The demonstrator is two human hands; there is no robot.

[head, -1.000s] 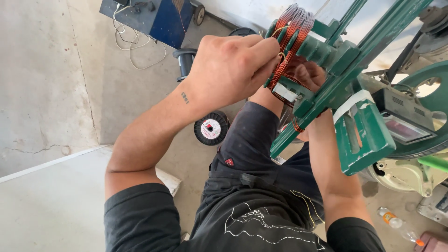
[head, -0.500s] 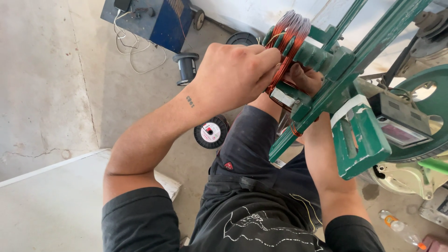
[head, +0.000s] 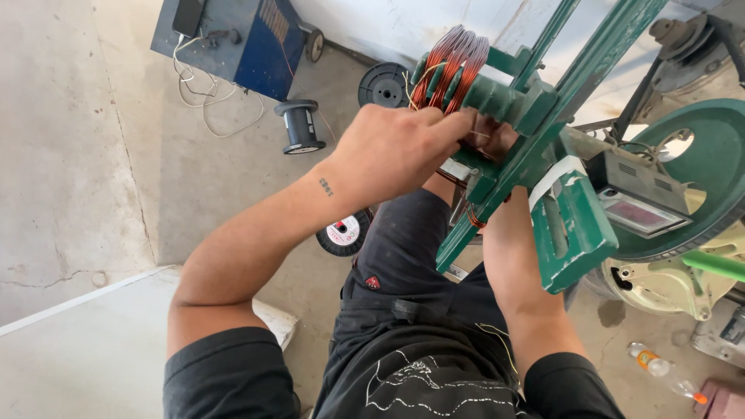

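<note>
Both hands raised together, fingers curled, forearms converging.

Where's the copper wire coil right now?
In the head view, the copper wire coil sits top centre, wrapped over the green winding frame, just above the left hand, whose fingertips touch its lower strands.

Bright, sharp daylight; soft shadows

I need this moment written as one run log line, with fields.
left hand: on copper wire coil | right hand: behind green winding frame, grip hidden | floor: spools, plastic bottle
</note>
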